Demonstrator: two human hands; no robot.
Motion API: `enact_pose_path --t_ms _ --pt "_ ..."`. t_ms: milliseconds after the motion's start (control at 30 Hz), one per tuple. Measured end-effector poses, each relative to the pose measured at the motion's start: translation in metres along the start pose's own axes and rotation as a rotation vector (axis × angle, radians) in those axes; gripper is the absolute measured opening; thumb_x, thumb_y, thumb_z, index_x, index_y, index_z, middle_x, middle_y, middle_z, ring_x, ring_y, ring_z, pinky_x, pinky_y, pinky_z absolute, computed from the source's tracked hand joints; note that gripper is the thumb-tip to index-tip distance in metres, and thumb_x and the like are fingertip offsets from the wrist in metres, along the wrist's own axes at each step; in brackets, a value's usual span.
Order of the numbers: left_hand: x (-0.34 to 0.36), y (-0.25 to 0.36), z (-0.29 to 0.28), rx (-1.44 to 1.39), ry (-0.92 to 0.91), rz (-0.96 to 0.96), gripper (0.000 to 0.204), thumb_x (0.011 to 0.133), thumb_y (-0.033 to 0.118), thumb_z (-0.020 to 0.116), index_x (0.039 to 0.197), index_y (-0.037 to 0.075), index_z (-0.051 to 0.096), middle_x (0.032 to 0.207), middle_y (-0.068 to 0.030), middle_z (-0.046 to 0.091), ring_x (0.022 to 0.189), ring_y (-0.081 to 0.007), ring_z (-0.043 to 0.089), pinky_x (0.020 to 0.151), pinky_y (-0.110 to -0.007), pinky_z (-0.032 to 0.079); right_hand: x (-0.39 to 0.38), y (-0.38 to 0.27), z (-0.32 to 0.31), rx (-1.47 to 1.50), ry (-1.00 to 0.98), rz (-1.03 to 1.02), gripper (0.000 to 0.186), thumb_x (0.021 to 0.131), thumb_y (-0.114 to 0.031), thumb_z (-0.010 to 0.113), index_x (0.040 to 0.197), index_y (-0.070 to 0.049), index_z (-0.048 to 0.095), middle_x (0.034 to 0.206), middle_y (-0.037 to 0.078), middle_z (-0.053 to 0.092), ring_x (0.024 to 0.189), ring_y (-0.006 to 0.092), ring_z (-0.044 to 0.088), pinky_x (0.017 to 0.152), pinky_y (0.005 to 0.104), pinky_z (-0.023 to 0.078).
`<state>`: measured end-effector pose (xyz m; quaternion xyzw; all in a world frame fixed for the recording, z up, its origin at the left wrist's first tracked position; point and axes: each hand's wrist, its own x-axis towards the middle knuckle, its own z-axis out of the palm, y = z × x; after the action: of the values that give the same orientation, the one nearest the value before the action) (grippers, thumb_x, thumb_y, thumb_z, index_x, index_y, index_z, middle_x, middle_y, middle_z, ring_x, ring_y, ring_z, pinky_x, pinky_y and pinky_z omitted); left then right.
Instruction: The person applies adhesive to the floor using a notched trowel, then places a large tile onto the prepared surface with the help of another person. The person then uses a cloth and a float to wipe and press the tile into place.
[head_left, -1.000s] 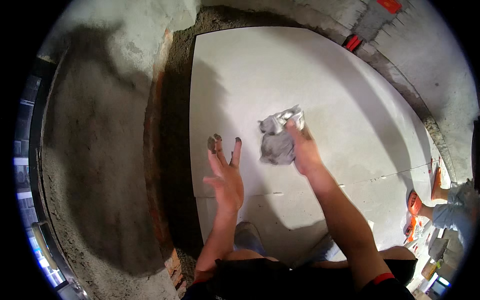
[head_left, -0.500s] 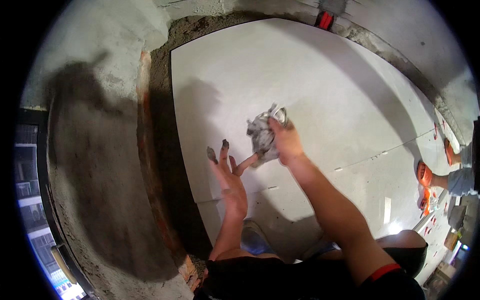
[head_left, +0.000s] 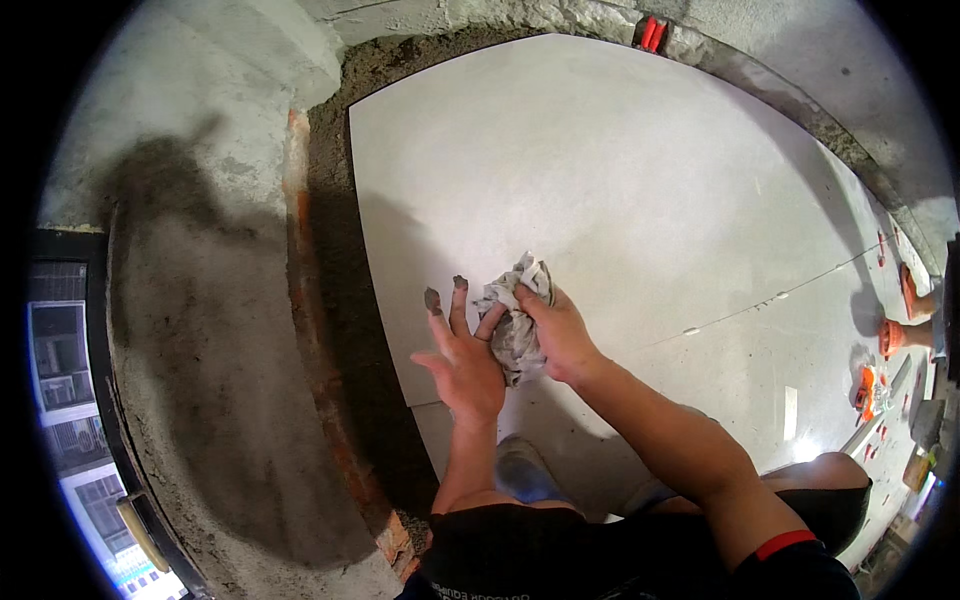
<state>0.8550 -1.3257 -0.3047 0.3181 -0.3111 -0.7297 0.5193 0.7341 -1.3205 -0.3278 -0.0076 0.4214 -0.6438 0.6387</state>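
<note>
Holding a crumpled, grey-smeared white rag [head_left: 517, 345] in the right hand [head_left: 570, 340], grip closed on the rag's right side, thumb laid over the upper folds. Touching the rag's left side with one finger of the left hand [head_left: 467, 375], tip lost among the folds; hard to tell how far in. Otherwise holding nothing on the left: spread wide, palm up, thumb out to the left. Showing dark mud on two fingertips [head_left: 432, 300], both pointing away from the body, to the left of the rag and apart from it.

Set between both hands, just right of the left fingers and left of the right grip, so near to either and touching both. Running lengthwise away from the body, far end leaning slightly right, roughly in line with the left fingers and across the slant of the right forearm [head_left: 660, 425]. Bunched loosely, so soft and easy to fold, by the look of it.

Held over the near left part of a large pale floor tile [head_left: 620, 200], bordered on the left by dark, rough mortar [head_left: 345, 330] and then a brick edge [head_left: 325, 400]. Well apart, at far right, an orange sandal [head_left: 890, 338] on another person's foot
</note>
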Motion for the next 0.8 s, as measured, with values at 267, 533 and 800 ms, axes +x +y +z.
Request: enact_pose_path --t_ms 267,533,800 --pt "0.0 -0.004 -0.022 0.45 -0.04 0.143 0.1 0.087 0.081 0.023 0.156 0.013 -0.001 0.159 -0.0193 0.016 0.138 -0.0394 0.034 0.115 -0.051 0.022 0.001 -0.013 0.006 -0.006 0.074 -0.027 0.034 0.097 -0.023 0.06 0.123 -0.004 0.049 0.105 0.009 0.063 0.093 0.0167 0.062 0.08 0.0327 0.052" --pt "-0.028 -0.018 -0.001 0.732 -0.179 0.166 0.1 0.092 0.073 0.029 0.154 0.0 -0.002 0.158 -0.0248 0.018 0.127 -0.0398 0.05 0.116 -0.049 0.02 0.024 -0.023 -0.004 -0.133 0.256 -0.011 0.036 0.094 -0.025 0.064 0.118 0.0 0.055 0.105 0.011 0.065 0.091 0.0198 0.064 0.077 0.0354 0.054" --pt "-0.018 -0.019 -0.027 0.695 -0.111 0.126 0.083 0.096 0.069 0.017 0.15 0.008 0.032 0.157 -0.022 0.023 0.148 -0.0373 0.012 0.117 -0.052 0.005 0.021 -0.045 -0.022 0.052 0.043 0.179 0.039 0.095 -0.029 0.062 0.122 -0.001 0.055 0.105 0.013 0.067 0.09 0.0242 0.068 0.075 0.0402 0.058"
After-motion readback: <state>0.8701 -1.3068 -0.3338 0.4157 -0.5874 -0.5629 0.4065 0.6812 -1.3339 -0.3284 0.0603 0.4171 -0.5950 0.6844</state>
